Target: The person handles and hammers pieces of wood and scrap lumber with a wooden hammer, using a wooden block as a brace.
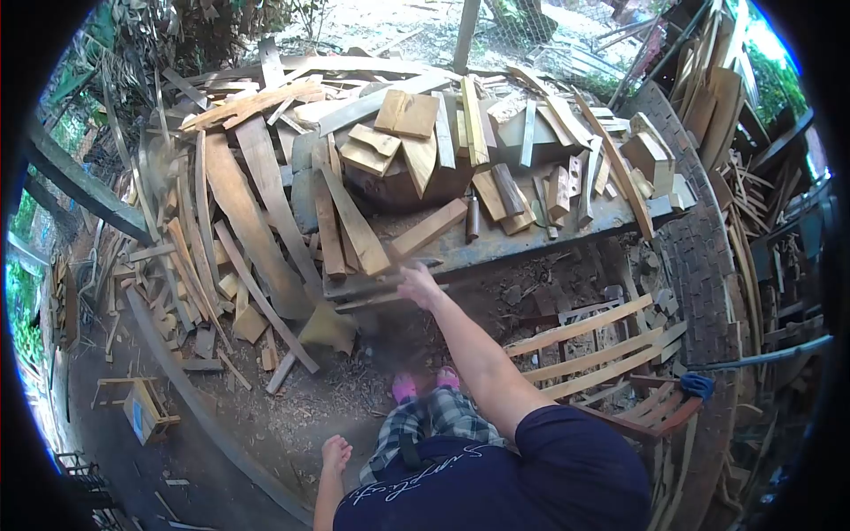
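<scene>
My right hand [419,287] reaches out over the front edge of the workbench [522,250], its fingers apart and nothing visible in them. Just beyond the fingertips lie a short wooden block [429,228] and the wide end of a long tapered board [352,221]. A dark, slim piece [428,261] shows right beside the fingers. Down at my left side, my left hand [336,452] hangs low with its fingers curled in and nothing showing in it. A smeared wood piece [328,328] is below and left of my right hand, near the bench corner.
Offcuts and a stack of square wooden blocks [407,114] cover the bench. Long boards [248,226] lean at the left. A slatted wooden frame [593,350] stands close on my right. A small wooden stool [146,411] sits on the floor at the left, past a long curved strip [208,420].
</scene>
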`<state>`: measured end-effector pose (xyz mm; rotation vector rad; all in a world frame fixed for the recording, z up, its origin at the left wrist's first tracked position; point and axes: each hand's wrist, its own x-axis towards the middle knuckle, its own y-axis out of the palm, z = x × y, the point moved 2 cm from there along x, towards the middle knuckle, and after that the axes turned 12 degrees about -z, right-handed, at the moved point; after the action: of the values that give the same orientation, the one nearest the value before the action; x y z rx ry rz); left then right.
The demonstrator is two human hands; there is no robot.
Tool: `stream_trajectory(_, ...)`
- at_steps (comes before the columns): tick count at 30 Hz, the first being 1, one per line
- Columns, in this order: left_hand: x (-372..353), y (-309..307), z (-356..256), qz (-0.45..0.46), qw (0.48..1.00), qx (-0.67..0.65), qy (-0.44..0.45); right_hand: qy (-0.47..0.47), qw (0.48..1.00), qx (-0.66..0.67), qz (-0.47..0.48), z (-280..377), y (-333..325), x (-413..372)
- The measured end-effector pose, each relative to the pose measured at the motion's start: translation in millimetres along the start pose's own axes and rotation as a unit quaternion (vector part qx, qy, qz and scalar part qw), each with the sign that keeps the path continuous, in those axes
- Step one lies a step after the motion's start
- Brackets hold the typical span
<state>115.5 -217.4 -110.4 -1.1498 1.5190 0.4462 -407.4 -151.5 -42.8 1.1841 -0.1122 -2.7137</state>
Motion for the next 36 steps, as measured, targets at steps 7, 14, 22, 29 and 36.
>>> stream_trajectory(7,15.6,25.9,-30.4,0.025,1.0,-0.002,-0.001,-0.114,0.916,-0.342,0.178,-96.3,-81.7,-17.9)
stream_trajectory(14,28.0,104.3,-97.5,0.104,0.985,0.116,0.068,0.04,0.779,-0.626,0.001,-169.7,-294.2,-109.0)
stream_trajectory(22,13.5,203.3,-162.4,0.14,0.95,0.255,0.116,0.045,0.884,-0.324,-0.334,-149.2,-418.2,-199.9)
stream_trajectory(29,12.3,221.2,-154.7,0.098,0.912,0.389,0.083,0.23,0.902,-0.143,-0.335,-213.7,-421.8,-211.1)
stream_trajectory(36,-66.0,278.8,-99.3,0.136,0.865,0.467,0.124,0.212,0.898,0.122,-0.367,-265.4,-440.0,-109.8)
